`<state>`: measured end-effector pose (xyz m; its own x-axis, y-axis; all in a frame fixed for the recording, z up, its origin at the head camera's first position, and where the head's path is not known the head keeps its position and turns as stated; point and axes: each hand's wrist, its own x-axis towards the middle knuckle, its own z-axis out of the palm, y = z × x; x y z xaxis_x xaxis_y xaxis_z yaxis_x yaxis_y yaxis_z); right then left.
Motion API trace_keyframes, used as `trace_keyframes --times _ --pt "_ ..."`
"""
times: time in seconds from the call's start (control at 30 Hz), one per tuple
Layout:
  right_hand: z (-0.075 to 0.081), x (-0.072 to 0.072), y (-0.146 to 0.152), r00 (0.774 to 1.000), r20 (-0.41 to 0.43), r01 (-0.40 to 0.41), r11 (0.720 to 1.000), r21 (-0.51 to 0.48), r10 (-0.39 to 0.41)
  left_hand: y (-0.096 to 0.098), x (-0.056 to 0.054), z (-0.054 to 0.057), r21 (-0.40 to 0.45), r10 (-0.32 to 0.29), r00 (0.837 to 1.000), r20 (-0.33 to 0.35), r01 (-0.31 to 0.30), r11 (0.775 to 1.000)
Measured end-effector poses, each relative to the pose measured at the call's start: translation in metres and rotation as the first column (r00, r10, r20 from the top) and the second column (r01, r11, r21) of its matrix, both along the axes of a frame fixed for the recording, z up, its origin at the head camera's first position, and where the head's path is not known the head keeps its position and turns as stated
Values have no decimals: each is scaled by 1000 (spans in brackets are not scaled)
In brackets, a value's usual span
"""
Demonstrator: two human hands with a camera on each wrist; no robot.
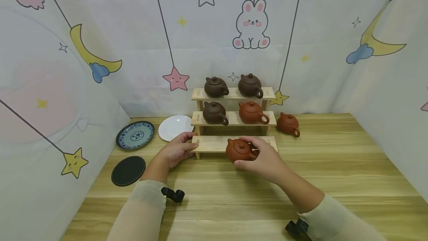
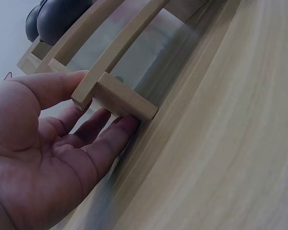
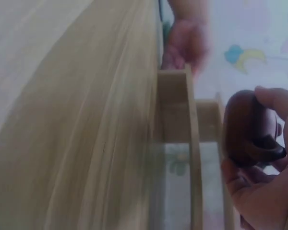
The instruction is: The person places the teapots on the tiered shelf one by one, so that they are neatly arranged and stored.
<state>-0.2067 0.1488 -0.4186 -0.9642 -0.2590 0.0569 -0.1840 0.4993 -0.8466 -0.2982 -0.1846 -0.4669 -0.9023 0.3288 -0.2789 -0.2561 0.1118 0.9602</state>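
My right hand (image 1: pixel 267 161) grips a reddish-brown clay teapot (image 1: pixel 238 151) by its body, thumb at the near side and fingers at the far side. The teapot is over the lowest step of a three-tier wooden stand (image 1: pixel 210 144); in the right wrist view its body (image 3: pixel 242 129) shows between thumb and fingers. With my left hand (image 1: pixel 178 148) I hold the left end of that step, thumb at the board's end and fingertips by its leg (image 2: pixel 127 96). Dark teapots (image 1: pixel 215 87) (image 1: pixel 250 85) (image 1: pixel 214 113) and a red one (image 1: pixel 251 113) sit on the upper tiers.
Another red teapot (image 1: pixel 288 124) stands on the table right of the stand. To the left lie a white plate (image 1: pixel 175 126), a blue patterned plate (image 1: pixel 135 135) and a black round tray (image 1: pixel 128 171). A printed cloth (image 1: pixel 214 29) hangs behind the wood-grain table (image 1: pixel 217 203).
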Motion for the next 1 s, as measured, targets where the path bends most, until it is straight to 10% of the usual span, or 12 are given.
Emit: trace_keyframes --times 0.47,1.0 --pt "-4 -41 -65 998 -61 34 995 97 -29 -1 -1 -2 6 -10 1000 -12 10 1000" --pt "-8 -52 -80 995 -71 79 981 178 -68 -2 -1 -2 18 -17 1000 -15 17 1000"
